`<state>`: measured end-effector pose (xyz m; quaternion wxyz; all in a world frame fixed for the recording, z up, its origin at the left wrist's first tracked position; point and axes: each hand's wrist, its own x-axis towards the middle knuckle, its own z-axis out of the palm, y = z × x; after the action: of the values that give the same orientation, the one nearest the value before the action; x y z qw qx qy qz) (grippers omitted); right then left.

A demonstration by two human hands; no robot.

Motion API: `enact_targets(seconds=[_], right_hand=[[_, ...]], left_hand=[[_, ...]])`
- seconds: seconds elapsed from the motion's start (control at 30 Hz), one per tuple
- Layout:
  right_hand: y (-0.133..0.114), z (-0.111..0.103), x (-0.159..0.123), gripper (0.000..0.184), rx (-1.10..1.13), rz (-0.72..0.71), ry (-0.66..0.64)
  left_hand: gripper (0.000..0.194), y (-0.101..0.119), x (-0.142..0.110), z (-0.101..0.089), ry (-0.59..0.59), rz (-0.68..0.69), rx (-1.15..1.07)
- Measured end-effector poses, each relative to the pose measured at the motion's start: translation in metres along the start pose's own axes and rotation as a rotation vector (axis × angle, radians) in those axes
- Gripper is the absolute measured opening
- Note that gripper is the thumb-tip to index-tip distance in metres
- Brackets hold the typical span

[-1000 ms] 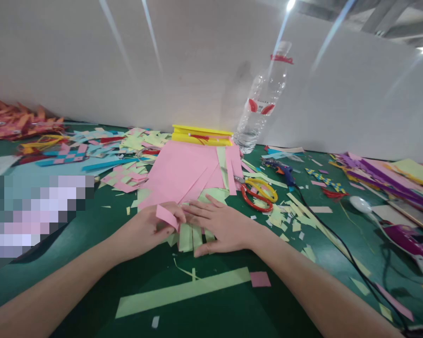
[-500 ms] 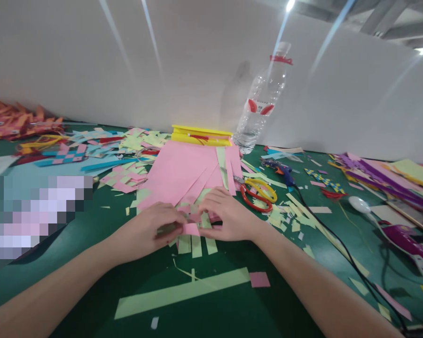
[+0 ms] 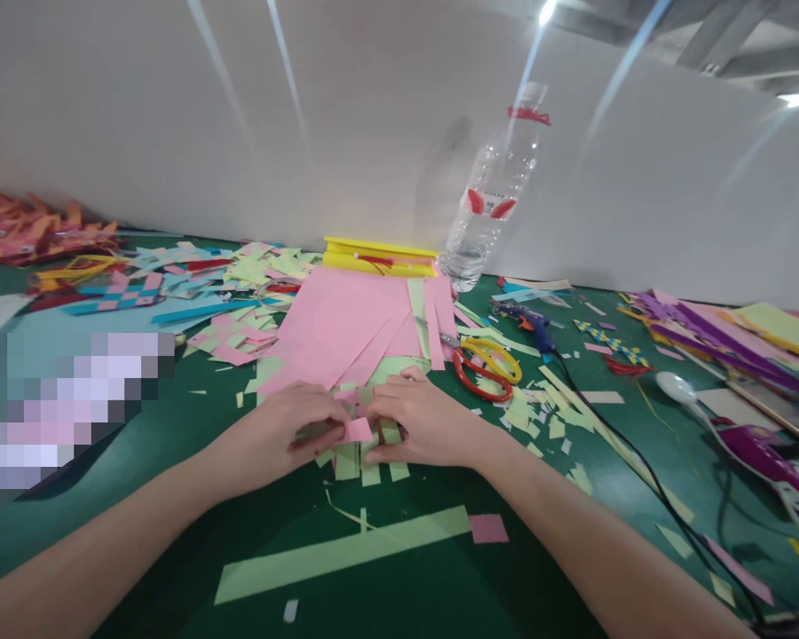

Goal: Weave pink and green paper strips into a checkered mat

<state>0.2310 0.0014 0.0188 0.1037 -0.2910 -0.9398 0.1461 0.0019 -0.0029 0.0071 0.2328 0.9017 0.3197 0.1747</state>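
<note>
My left hand pinches the end of a short pink paper strip between thumb and fingers. It lies across a small weave of pink and pale green strips, partly hidden under both hands. Loose ends of pale green paper strips stick out toward me. My right hand is curled over the right side of the weave, its thumb low on the green strips and its fingertips near the middle. Behind the hands lies a stack of pink paper. Nearer to me are a long pale green strip and a pink square.
Scissors with red and yellow handles lie right of the pink paper. A glue gun trails a black cable. A plastic bottle leans against the wall. At right is a purple device; paper scraps litter the table.
My right hand has shifted slightly toward me, its thumb moving down from the pink strip onto the green ends. My left hand stays nearly still with the pink strip.
</note>
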Motion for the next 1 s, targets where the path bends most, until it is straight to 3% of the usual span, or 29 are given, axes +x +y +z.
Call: enact_targets(seconds=[0.1, 0.33, 0.47, 0.63, 0.73, 0.87, 1.0], right_hand=[[0.0, -0.001, 0.0, 0.019, 0.02, 0.0, 0.008], [-0.001, -0.001, 0.004, 0.029, 0.132, 0.09, -0.006], [0.002, 0.005, 0.006, 0.033, 0.194, 0.107, 0.058], [0.007, 0.008, 0.006, 0.036, 0.223, 0.056, 0.102], [0.007, 0.008, 0.006, 0.037, 0.219, 0.066, 0.097], [0.006, 0.008, 0.008, 0.041, 0.212, 0.09, 0.072], [0.007, 0.008, 0.008, 0.04, 0.276, 0.073, 0.102]], left_hand=[[0.023, 0.002, 0.0, -0.001, -0.013, -0.017, 0.011], [0.025, 0.002, -0.001, 0.0, 0.003, 0.045, -0.02], [0.022, -0.001, -0.001, 0.005, 0.09, 0.099, 0.091], [0.023, 0.001, -0.002, 0.007, 0.204, 0.064, 0.232], [0.018, 0.004, -0.002, 0.005, 0.15, 0.115, 0.252], [0.021, 0.006, -0.002, 0.005, -0.021, 0.21, 0.271], [0.022, 0.008, -0.002, 0.006, -0.063, 0.223, 0.247]])
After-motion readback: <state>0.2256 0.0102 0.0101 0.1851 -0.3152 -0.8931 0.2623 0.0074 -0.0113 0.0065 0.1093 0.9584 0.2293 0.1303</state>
